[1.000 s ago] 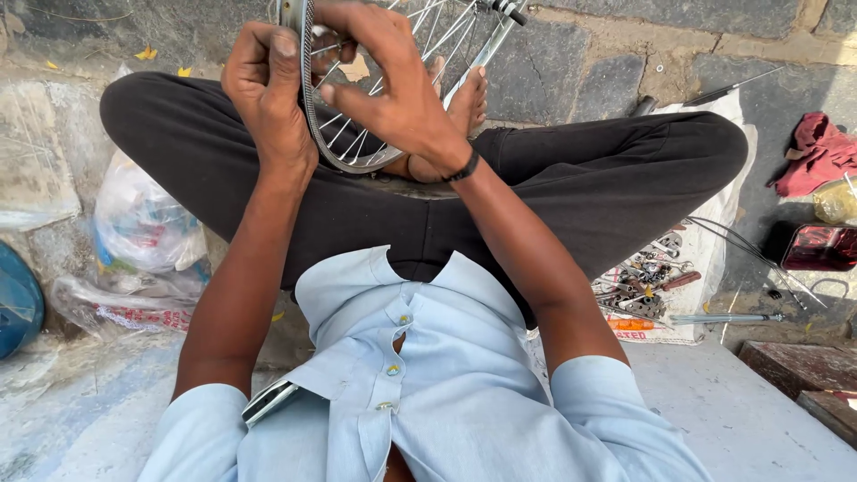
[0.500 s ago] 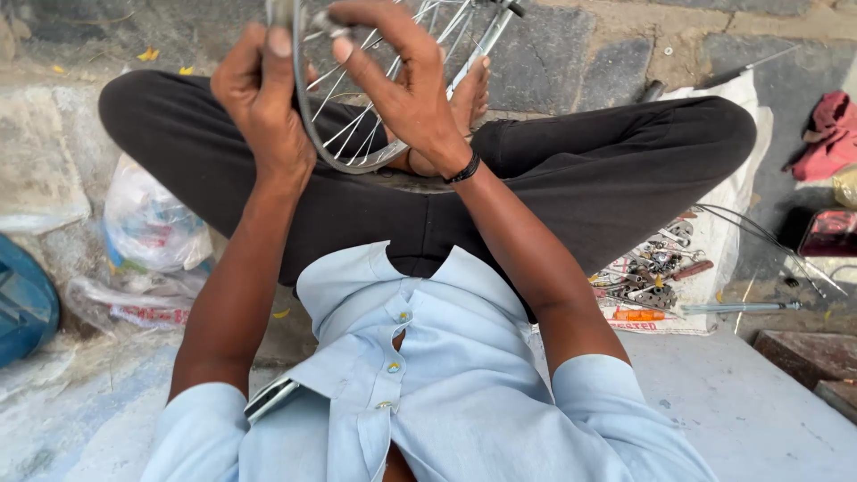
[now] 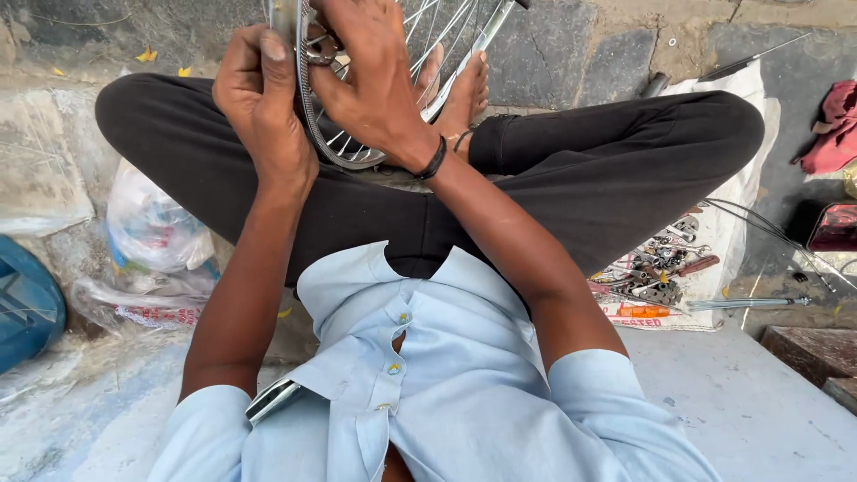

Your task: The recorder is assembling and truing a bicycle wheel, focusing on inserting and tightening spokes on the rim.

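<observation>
Bicycle wheel rim (image 3: 314,134) clasped by both hands.

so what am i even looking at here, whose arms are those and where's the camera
The camera sits on a person's head and looks straight down, so you see their own pale blue shirt, both arms and their crossed legs in dark trousers. They sit on the ground. The left hand has a grip on the rim of a bicycle wheel standing in the lap. The right hand reaches across onto the spokes, fingers curled; what they pinch is too small to tell. To the right, small tools lie on a white sack. To the left are plastic bags and something blue.
</observation>
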